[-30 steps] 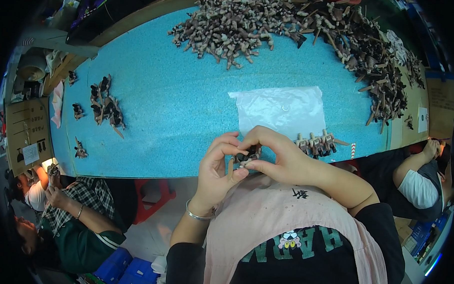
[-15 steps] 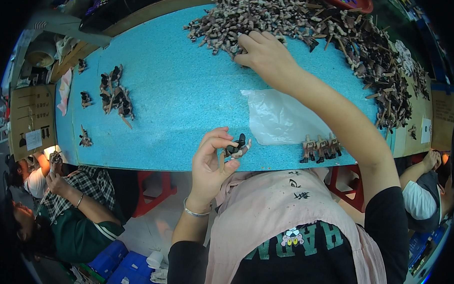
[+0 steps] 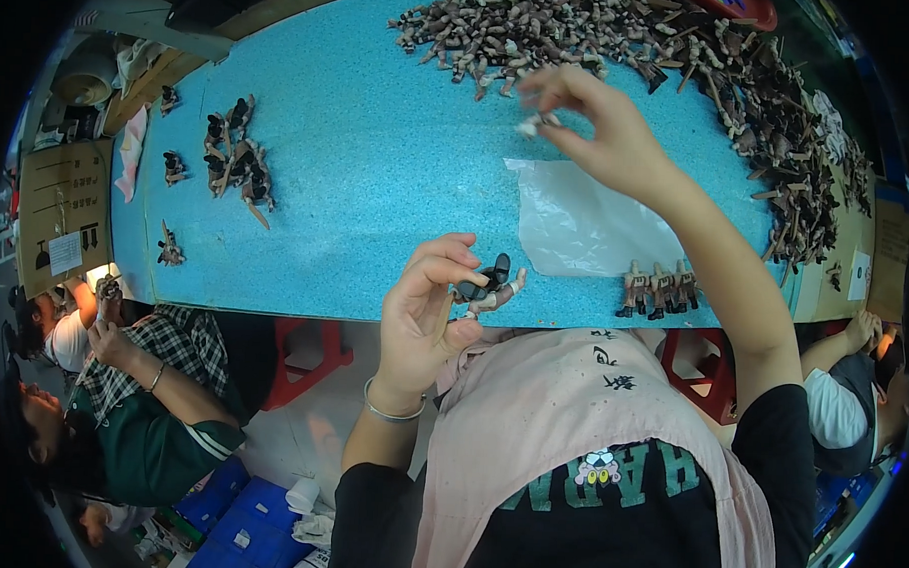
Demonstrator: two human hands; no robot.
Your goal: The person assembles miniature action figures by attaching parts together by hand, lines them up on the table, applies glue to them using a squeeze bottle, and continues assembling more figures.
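Over the near edge of the table, my left hand (image 3: pixel 421 308) is closed on a small toy figure (image 3: pixel 499 294) with black and pale parts, gripped between thumb and fingers. My right hand (image 3: pixel 610 134) pinches a small pale figure part (image 3: pixel 532 124), blurred by motion, above the blue tabletop (image 3: pixel 359 160). Just beyond that hand lies a heap of pale and brown figure parts (image 3: pixel 513 36). Below it is a flat clear plastic bag (image 3: pixel 592 229). Three small headless figures (image 3: pixel 660 294) stand in a row right of the bag.
Dark figure parts (image 3: pixel 784 155) spread down the right side. A cluster of dark-haired figures (image 3: pixel 240 166) lies at left, with a few single ones nearer the left edge. Co-workers sit at both sides, one in a green sleeve (image 3: pixel 168 454). A red stool (image 3: pixel 307 364) stands under the table.
My right hand has drawn back from the heap, rightward and slightly nearer, carrying a small pale part. My left hand still holds the figure, slightly turned. The whole view has shifted a little.
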